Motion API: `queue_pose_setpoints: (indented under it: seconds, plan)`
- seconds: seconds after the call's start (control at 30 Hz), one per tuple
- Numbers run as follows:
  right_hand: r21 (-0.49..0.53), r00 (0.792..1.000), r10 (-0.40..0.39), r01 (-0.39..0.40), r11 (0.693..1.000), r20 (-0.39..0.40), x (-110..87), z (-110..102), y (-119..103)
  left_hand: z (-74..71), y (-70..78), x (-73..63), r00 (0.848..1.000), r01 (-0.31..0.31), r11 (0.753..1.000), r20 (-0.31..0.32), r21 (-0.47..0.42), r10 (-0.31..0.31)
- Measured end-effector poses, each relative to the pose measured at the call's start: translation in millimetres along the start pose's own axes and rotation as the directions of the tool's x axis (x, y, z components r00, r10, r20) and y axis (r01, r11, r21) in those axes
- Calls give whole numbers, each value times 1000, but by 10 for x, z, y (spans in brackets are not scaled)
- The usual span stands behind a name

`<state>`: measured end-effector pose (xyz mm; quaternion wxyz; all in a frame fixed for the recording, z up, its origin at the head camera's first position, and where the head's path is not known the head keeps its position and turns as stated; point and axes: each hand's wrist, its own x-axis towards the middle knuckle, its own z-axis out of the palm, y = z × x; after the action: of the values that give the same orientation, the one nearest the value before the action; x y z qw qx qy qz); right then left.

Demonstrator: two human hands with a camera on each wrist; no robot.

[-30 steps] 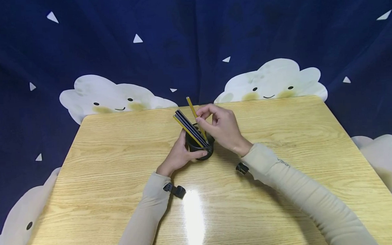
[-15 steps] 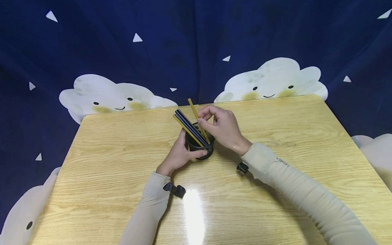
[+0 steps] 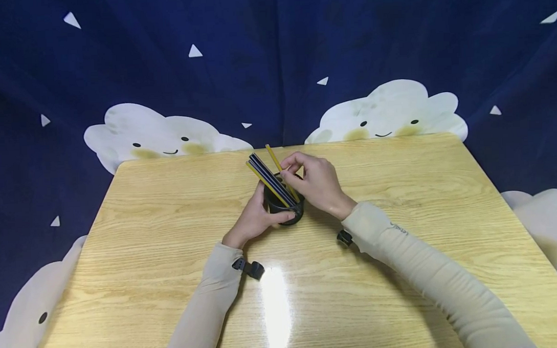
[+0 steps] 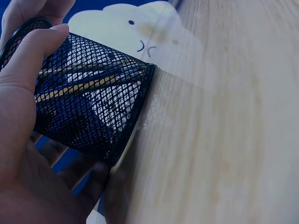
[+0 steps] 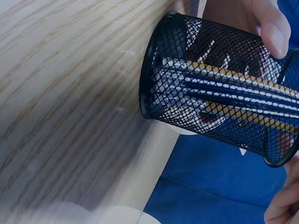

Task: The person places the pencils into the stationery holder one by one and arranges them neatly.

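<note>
A black wire-mesh pencil cup [image 4: 93, 112] stands on the wooden table, and my left hand [image 3: 252, 222] grips it round its left side, thumb across the front. Several dark striped pencils [image 3: 265, 173] and a yellow one beside them lean left inside the cup. Above the rim, my right hand [image 3: 320, 184] pinches another yellow pencil [image 3: 273, 157] between thumb and fingers; its lower end is inside the cup. Through the mesh in the right wrist view, the lower ends of the pencils [image 5: 224, 95] rest near the base.
The wooden table [image 3: 160, 214] has its far edge just behind the cup. A dark blue curtain [image 3: 256, 52] with white clouds and triangles hangs beyond it. A bright light reflection lies on the tabletop in front of the cup.
The yellow pencil in my right hand has sunk lower into the cup, its top end coming down. My left hand holds the cup in the same spot.
</note>
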<state>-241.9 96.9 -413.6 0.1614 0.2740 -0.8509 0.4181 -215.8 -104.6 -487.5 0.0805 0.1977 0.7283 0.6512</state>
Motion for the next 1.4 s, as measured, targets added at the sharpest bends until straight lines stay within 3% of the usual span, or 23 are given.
queue_pose_setpoints:
  seconds: [0.97,1.4]
  plan:
    - [-152,1000,-21,22,988,9,41,91,7,-3,4,5,1000,17,1000,1,19,-17]
    - [-169,1000,-24,24,985,1,54,135,-2,-11,-11,0,1000,-3,1000,0,10,3]
